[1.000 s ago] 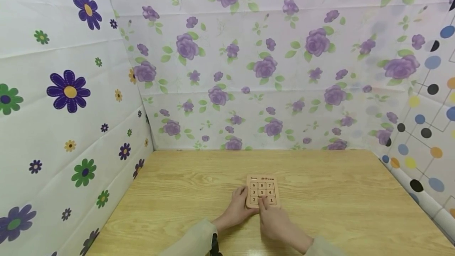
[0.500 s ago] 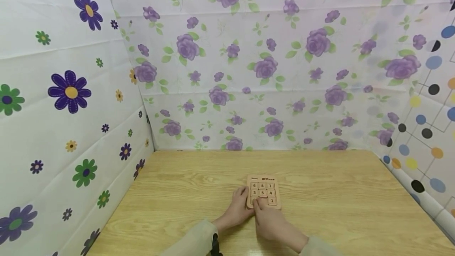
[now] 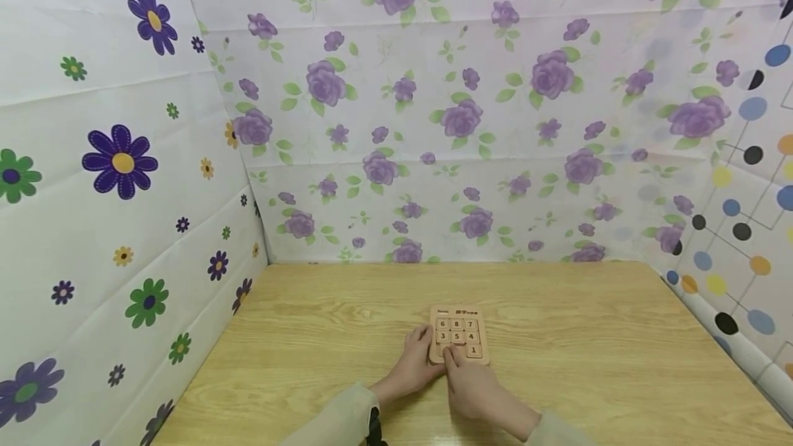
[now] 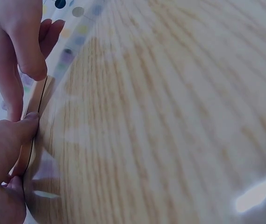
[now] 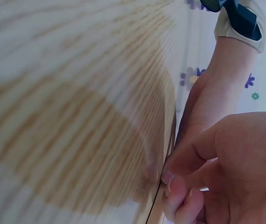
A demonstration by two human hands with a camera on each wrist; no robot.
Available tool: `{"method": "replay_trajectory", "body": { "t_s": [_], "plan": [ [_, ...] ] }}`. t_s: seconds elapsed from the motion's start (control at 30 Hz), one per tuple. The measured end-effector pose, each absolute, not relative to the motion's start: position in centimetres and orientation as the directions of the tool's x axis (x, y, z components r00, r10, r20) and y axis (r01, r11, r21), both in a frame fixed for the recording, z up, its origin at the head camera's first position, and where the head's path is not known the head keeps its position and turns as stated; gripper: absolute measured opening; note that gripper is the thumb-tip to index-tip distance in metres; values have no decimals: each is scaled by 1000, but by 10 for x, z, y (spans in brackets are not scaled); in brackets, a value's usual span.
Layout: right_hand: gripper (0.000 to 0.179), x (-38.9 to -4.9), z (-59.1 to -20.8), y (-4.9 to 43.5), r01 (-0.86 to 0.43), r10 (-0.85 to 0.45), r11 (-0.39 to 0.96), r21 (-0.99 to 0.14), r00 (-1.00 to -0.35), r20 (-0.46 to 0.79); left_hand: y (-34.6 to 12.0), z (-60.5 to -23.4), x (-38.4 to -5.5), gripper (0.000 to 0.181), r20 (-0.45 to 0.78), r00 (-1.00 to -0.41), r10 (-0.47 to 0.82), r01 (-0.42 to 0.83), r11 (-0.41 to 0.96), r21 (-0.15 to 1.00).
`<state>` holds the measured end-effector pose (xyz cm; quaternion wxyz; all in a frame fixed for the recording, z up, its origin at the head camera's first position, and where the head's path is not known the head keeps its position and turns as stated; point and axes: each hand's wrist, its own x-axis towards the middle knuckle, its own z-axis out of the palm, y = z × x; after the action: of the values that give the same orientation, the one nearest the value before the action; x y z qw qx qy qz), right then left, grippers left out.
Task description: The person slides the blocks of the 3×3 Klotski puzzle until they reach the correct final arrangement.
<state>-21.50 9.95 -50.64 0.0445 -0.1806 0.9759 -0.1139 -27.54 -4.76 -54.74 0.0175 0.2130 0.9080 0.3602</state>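
A wooden number slide puzzle (image 3: 483, 336) lies flat on the table in the head view. Its tiles show 6, 8, 7 on top, 3, 5, 4 in the middle and 1 at lower right. My left hand (image 3: 410, 361) grips its left side, with the thumb at the near edge; the left wrist view shows this thumb (image 4: 27, 126) against the board's side. My right hand (image 3: 472, 384) reaches in from the near side, and its fingertips touch the bottom row left of the 1. They cover the bottom-left part of that row, so the tile there is hidden.
A wood-grain table (image 3: 576, 322) surrounds the puzzle on every side. Flowered cloth (image 3: 384, 122) hangs behind it, with a daisy-print cloth (image 3: 124, 226) on the left and a dotted cloth (image 3: 743, 246) on the right.
My right fingertips have shifted left along the bottom row, from beside the 2 to over it, hiding that number, then slightly back right. My left hand stays on the board.
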Motion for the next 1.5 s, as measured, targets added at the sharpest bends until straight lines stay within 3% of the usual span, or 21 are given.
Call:
{"method": "replay_trajectory", "body": {
  "t_s": [0.53,0.83,1.5],
  "plan": [
    [53,-210,-505,107,-305,-323,924,-230,-945,-45,-49,-549,-276,98,124,-907,403,378,648,661],
    [55,-211,-506,112,-292,-313,930,-224,-948,-63,-49,-546,-275,93,103,-905,414,372,649,663],
    [53,-207,-504,116,-345,-359,918,-196,-932,-42,-48,-541,-273,92,121,-903,412,387,659,645]
  ]
}}
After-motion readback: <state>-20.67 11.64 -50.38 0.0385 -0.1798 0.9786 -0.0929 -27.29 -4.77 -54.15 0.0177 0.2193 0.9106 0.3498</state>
